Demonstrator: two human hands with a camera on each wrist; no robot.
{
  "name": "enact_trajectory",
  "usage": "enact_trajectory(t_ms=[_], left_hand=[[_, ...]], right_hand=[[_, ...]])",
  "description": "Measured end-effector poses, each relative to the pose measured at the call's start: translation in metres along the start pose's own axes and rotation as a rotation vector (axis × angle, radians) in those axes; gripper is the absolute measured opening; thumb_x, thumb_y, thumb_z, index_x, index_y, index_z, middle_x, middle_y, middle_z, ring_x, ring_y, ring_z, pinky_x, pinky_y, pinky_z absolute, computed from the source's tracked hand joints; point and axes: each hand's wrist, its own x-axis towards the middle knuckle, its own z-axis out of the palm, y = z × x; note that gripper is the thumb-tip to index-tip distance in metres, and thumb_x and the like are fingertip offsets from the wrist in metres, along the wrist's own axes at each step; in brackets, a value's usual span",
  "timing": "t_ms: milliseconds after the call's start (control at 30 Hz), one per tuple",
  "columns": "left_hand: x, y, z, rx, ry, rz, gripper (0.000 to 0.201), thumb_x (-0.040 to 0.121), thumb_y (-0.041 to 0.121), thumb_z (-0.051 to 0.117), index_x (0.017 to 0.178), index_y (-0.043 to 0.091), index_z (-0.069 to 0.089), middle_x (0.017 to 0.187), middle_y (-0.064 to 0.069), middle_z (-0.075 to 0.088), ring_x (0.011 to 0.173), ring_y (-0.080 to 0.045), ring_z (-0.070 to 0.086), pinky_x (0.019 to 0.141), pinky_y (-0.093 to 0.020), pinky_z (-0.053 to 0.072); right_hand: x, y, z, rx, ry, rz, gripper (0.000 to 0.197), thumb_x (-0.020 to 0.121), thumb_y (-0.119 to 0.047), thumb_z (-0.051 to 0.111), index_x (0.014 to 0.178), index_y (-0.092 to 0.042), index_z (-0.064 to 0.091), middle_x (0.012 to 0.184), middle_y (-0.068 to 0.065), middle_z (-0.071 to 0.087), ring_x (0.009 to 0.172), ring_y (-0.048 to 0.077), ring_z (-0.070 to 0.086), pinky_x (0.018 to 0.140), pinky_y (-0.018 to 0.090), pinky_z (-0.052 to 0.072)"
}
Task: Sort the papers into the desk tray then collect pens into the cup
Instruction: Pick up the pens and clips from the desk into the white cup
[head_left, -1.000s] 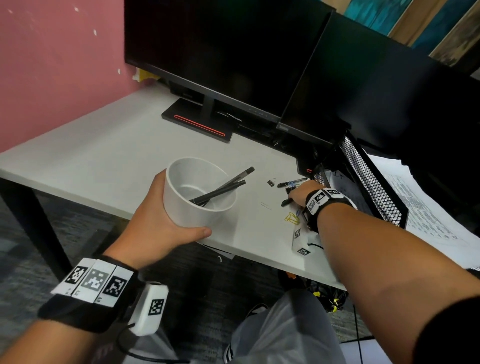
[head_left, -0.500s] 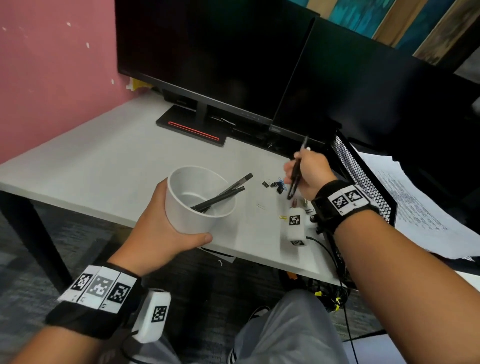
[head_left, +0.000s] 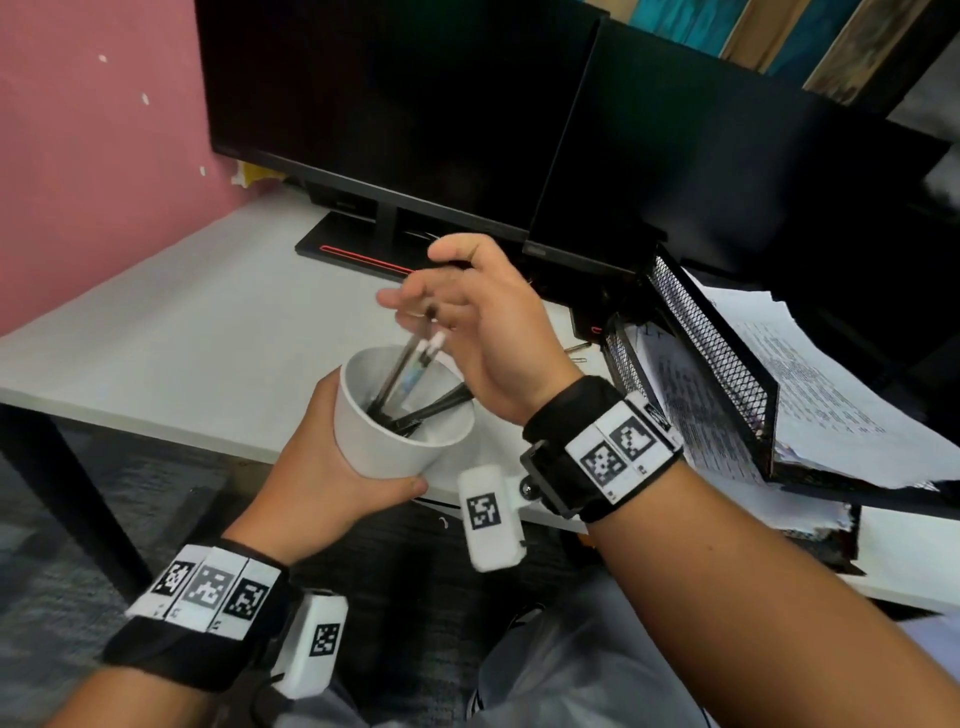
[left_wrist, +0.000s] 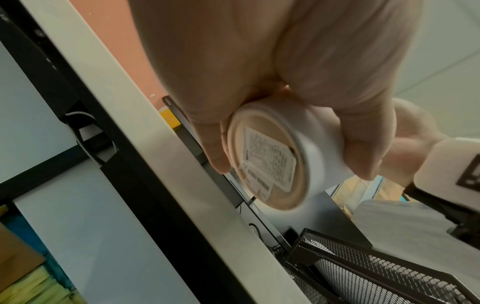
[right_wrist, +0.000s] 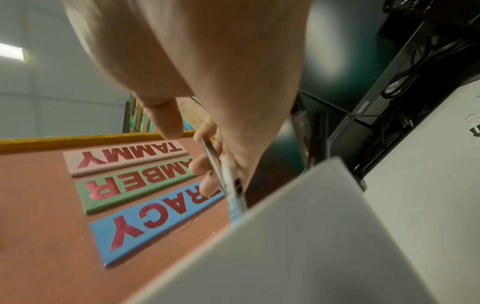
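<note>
My left hand (head_left: 311, 483) grips a white cup (head_left: 395, 447) by its wall and holds it tilted just in front of the desk's front edge; the left wrist view shows the cup's (left_wrist: 319, 148) labelled base. Dark pens (head_left: 436, 405) lie inside it. My right hand (head_left: 483, 322) hovers over the cup's mouth, thumb stretched away, fingers loosely curled round the upper ends of two pens (head_left: 415, 358) whose lower ends are down in the cup. In the right wrist view those pens (right_wrist: 228, 181) run along my fingers (right_wrist: 200, 166) behind the cup's wall (right_wrist: 311, 236).
A black mesh desk tray (head_left: 717, 364) with printed papers (head_left: 810, 384) stands at the right of the white desk (head_left: 182, 338). Two dark monitors (head_left: 389, 104) (head_left: 727, 171) fill the back. Small clips (head_left: 576, 358) lie near the tray.
My right hand lifted pens off the desk by the tray and carried them left over the cup; their tips now sit inside it. The left hand raised the cup slightly.
</note>
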Motion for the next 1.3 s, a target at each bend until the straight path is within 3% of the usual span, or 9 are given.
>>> enact_trajectory(t_ms=[167, 333, 500, 667, 733, 833, 1033, 1200, 1300], left_hand=[[0.002, -0.003, -0.01, 0.021, 0.012, -0.02, 0.112, 0.049, 0.035, 0.1, 0.144, 0.035, 0.041, 0.136, 0.018, 0.059, 0.125, 0.002, 0.058, 0.098, -0.024, 0.048], [0.004, -0.002, -0.012, 0.042, 0.039, -0.043, 0.111, 0.053, 0.024, 0.104, 0.143, 0.035, 0.04, 0.132, 0.016, 0.06, 0.119, 0.003, 0.06, 0.091, -0.021, 0.049], [0.005, -0.005, -0.012, 0.047, 0.062, -0.055, 0.11, 0.058, 0.011, 0.101, 0.145, 0.034, 0.039, 0.131, 0.018, 0.059, 0.118, 0.001, 0.06, 0.088, -0.017, 0.046], [0.004, -0.004, -0.012, 0.041, 0.068, -0.046, 0.108, 0.058, 0.009, 0.101, 0.142, 0.036, 0.04, 0.129, 0.017, 0.06, 0.116, 0.005, 0.06, 0.086, -0.016, 0.047], [0.005, -0.002, -0.012, 0.044, 0.076, -0.043, 0.107, 0.058, 0.008, 0.101, 0.141, 0.036, 0.04, 0.129, 0.019, 0.06, 0.115, 0.008, 0.06, 0.086, -0.014, 0.047], [0.005, -0.003, -0.013, 0.038, 0.077, -0.039, 0.107, 0.056, 0.011, 0.103, 0.14, 0.036, 0.042, 0.128, 0.018, 0.061, 0.114, 0.009, 0.06, 0.088, -0.017, 0.047], [0.005, -0.002, -0.013, 0.053, 0.077, -0.041, 0.106, 0.057, 0.008, 0.101, 0.141, 0.034, 0.041, 0.129, 0.017, 0.06, 0.112, 0.011, 0.059, 0.084, -0.012, 0.045], [0.005, -0.001, -0.015, 0.057, 0.078, -0.028, 0.108, 0.054, 0.011, 0.103, 0.138, 0.037, 0.041, 0.127, 0.018, 0.061, 0.112, 0.011, 0.06, 0.086, -0.017, 0.046], [0.006, -0.002, -0.019, 0.061, 0.085, -0.025, 0.106, 0.057, 0.008, 0.102, 0.139, 0.036, 0.042, 0.128, 0.018, 0.061, 0.113, 0.01, 0.06, 0.087, -0.017, 0.046]], right_hand=[[0.016, -0.018, -0.037, 0.024, 0.239, -0.161, 0.028, 0.091, -0.001, 0.05, 0.116, -0.011, 0.056, 0.098, 0.016, 0.075, 0.116, 0.036, 0.074, 0.112, 0.047, 0.053], [0.028, -0.005, -0.119, -0.535, 0.478, 0.009, 0.017, 0.101, -0.01, 0.058, 0.104, -0.018, 0.073, 0.104, 0.004, 0.071, 0.116, 0.033, 0.071, 0.099, 0.048, 0.061], [0.018, 0.03, -0.179, -1.059, 0.304, 0.416, 0.036, 0.097, -0.013, 0.069, 0.132, -0.018, 0.071, 0.133, 0.002, 0.066, 0.121, 0.024, 0.065, 0.105, 0.037, 0.053], [0.001, 0.053, -0.19, -1.36, 0.245, 0.591, 0.034, 0.088, -0.006, 0.071, 0.118, -0.02, 0.07, 0.122, 0.001, 0.06, 0.106, 0.023, 0.061, 0.082, 0.028, 0.051], [-0.004, 0.063, -0.191, -1.436, 0.225, 0.611, 0.035, 0.087, -0.001, 0.068, 0.117, -0.02, 0.068, 0.123, 0.0, 0.058, 0.111, 0.023, 0.059, 0.088, 0.03, 0.052], [-0.007, 0.073, -0.188, -1.467, 0.259, 0.57, 0.036, 0.086, 0.003, 0.065, 0.111, -0.022, 0.069, 0.125, 0.003, 0.065, 0.112, 0.025, 0.064, 0.09, 0.03, 0.054], [-0.007, 0.077, -0.182, -1.383, 0.285, 0.52, 0.027, 0.084, 0.001, 0.066, 0.1, -0.021, 0.069, 0.099, -0.006, 0.06, 0.094, 0.02, 0.061, 0.067, 0.026, 0.047], [-0.005, 0.069, -0.181, -1.224, 0.289, 0.494, 0.031, 0.092, 0.003, 0.057, 0.106, -0.017, 0.076, 0.094, 0.0, 0.068, 0.097, 0.024, 0.067, 0.08, 0.03, 0.054], [0.002, 0.057, -0.182, -1.026, 0.417, 0.386, 0.038, 0.094, 0.006, 0.042, 0.089, -0.015, 0.073, 0.072, 0.006, 0.07, 0.067, 0.023, 0.068, 0.079, 0.038, 0.062]])
